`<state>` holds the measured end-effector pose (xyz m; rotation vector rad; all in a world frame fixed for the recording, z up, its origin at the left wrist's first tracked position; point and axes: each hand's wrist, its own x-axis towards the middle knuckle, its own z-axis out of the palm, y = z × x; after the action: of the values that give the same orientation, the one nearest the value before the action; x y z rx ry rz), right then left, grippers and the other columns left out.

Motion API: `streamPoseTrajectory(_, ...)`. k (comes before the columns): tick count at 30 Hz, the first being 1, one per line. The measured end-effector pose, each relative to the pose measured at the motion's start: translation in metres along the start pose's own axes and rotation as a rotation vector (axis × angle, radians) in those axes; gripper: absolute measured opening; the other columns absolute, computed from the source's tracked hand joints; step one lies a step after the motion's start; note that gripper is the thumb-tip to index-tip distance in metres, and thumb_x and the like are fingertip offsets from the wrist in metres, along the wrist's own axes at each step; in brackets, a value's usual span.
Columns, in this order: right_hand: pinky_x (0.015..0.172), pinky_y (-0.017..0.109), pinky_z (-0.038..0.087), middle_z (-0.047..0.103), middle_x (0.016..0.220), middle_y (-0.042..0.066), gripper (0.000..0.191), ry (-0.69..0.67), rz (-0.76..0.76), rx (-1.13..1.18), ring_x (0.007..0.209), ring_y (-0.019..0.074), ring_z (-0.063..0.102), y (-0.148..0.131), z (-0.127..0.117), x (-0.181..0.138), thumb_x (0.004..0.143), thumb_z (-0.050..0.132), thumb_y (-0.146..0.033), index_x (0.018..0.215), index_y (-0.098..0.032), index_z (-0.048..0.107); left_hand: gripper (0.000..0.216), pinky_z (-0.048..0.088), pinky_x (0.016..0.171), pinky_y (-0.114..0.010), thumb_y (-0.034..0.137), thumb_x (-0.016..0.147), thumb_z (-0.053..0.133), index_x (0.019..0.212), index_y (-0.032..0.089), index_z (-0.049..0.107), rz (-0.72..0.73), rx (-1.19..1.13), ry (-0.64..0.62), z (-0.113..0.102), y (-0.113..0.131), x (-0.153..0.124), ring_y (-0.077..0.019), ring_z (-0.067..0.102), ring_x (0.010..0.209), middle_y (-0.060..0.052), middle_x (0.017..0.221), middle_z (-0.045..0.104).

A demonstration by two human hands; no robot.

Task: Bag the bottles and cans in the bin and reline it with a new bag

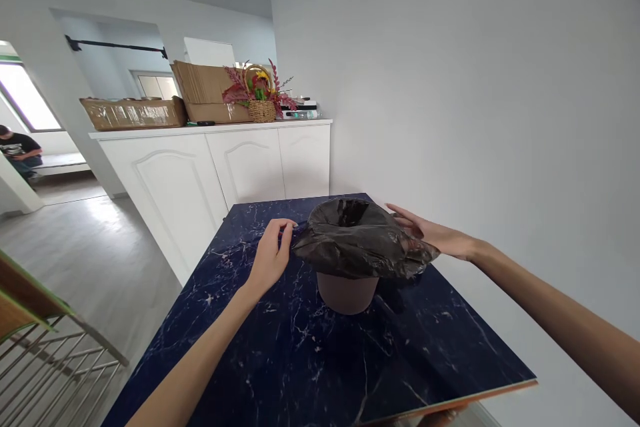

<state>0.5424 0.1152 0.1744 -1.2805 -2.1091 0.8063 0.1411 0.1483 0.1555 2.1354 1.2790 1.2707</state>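
Observation:
A small pinkish bin stands on a dark blue marble table. A black plastic bag lines the bin and drapes loosely over its rim. My left hand is at the bag's left edge, fingers curled and pinching the plastic. My right hand lies against the bag's right side with fingers stretched out, touching it.
A white cabinet stands behind the table, carrying cardboard boxes and a flower basket. A white wall runs along the right. A wire rack sits at lower left. A person sits far left in another room.

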Motion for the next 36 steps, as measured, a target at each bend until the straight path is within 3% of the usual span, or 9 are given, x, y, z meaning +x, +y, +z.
streamPoseTrajectory(6, 0.110, 0.052, 0.058, 0.065, 0.145, 0.009, 0.038, 0.400, -0.188, -0.070, 0.132, 0.0321, 0.066, -0.030, 0.033, -0.059, 0.103, 0.065, -0.049, 0.139, -0.039, 0.060, 0.032, 0.052, 0.091, -0.039, 0.048, 0.101, 0.063, 0.122, 0.025, 0.061, 0.271, 0.119, -0.209, -0.008, 0.030, -0.033, -0.0278, 0.065, 0.106, -0.009, 0.112, 0.070)
streamPoseTrajectory(10, 0.088, 0.048, 0.066, 0.071, 0.125, 0.010, 0.028, 0.261, -0.363, -0.345, 0.110, 0.0302, 0.073, -0.035, 0.057, -0.075, 0.103, 0.064, -0.036, 0.131, -0.035, 0.065, 0.014, 0.048, 0.078, -0.037, 0.037, 0.100, 0.062, 0.097, 0.023, 0.060, 0.546, 0.314, -0.283, 0.003, 0.024, -0.048, -0.0228, 0.060, 0.080, -0.005, 0.088, 0.066)
streamPoseTrajectory(14, 0.086, 0.048, 0.067, 0.074, 0.127, 0.010, 0.029, 0.094, -0.397, -0.553, 0.106, 0.0293, 0.077, -0.021, 0.078, -0.074, 0.105, 0.056, -0.029, 0.132, -0.032, 0.067, 0.010, 0.048, 0.083, -0.042, 0.031, 0.101, 0.061, 0.099, 0.021, 0.066, 0.699, 0.540, -0.347, 0.022, 0.004, -0.055, -0.0263, 0.063, 0.087, -0.008, 0.093, 0.069)
streamPoseTrajectory(17, 0.084, 0.042, 0.067, 0.077, 0.126, 0.008, 0.027, 0.051, -0.384, -0.627, 0.100, 0.0259, 0.079, -0.014, 0.081, -0.074, 0.108, 0.051, -0.027, 0.129, -0.028, 0.069, 0.026, 0.048, 0.101, -0.052, 0.045, 0.098, 0.069, 0.107, 0.021, 0.071, 0.668, 0.566, -0.371, 0.027, -0.013, -0.060, -0.0347, 0.064, 0.110, -0.012, 0.107, 0.072)
streamPoseTrajectory(21, 0.069, 0.031, 0.062, 0.080, 0.110, 0.006, 0.021, 0.328, -0.375, -0.554, 0.079, 0.0183, 0.078, -0.022, 0.068, -0.076, 0.111, 0.050, -0.025, 0.124, -0.025, 0.066, 0.054, 0.041, 0.120, -0.058, 0.059, 0.099, 0.065, 0.140, 0.025, 0.063, 0.569, 0.530, -0.419, 0.016, -0.033, -0.080, -0.0390, 0.053, 0.141, -0.014, 0.144, 0.064)
streamPoseTrajectory(24, 0.093, 0.041, 0.062, 0.073, 0.129, 0.011, 0.030, 0.529, -0.450, -0.538, 0.111, 0.0262, 0.075, -0.040, 0.058, -0.067, 0.108, 0.059, -0.028, 0.138, -0.027, 0.060, 0.064, 0.045, 0.120, -0.055, 0.053, 0.103, 0.062, 0.160, 0.029, 0.045, 0.454, 0.462, -0.379, 0.007, -0.046, -0.103, -0.0368, 0.050, 0.147, -0.013, 0.160, 0.053)
streamPoseTrajectory(26, 0.109, 0.052, 0.055, 0.067, 0.141, 0.014, 0.041, 0.524, -0.498, -0.570, 0.133, 0.0320, 0.064, -0.053, 0.056, -0.053, 0.106, 0.065, -0.033, 0.145, -0.027, 0.057, 0.063, 0.049, 0.118, -0.054, 0.051, 0.104, 0.061, 0.161, 0.030, 0.041, 0.355, 0.413, -0.329, 0.006, -0.055, -0.119, -0.0356, 0.052, 0.147, -0.013, 0.161, 0.051)
streamPoseTrajectory(29, 0.113, 0.056, 0.051, 0.073, 0.133, 0.011, 0.037, 0.410, -0.549, -0.568, 0.133, 0.0324, 0.064, -0.064, 0.061, -0.025, 0.105, 0.069, -0.039, 0.139, -0.027, 0.062, 0.051, 0.053, 0.116, -0.050, 0.048, 0.107, 0.058, 0.154, 0.031, 0.048, 0.222, 0.344, -0.305, 0.006, -0.072, -0.138, -0.0325, 0.057, 0.143, -0.012, 0.157, 0.054)
streamPoseTrajectory(36, 0.076, 0.035, 0.057, 0.081, 0.099, 0.006, 0.019, 0.336, -0.666, -0.531, 0.086, 0.0218, 0.076, -0.094, 0.089, -0.018, 0.111, 0.059, -0.034, 0.121, -0.021, 0.069, 0.028, 0.057, 0.110, -0.048, 0.046, 0.108, 0.054, 0.130, 0.030, 0.063, 0.070, 0.245, -0.162, -0.008, -0.101, -0.161, -0.0292, 0.064, 0.131, -0.010, 0.139, 0.064)
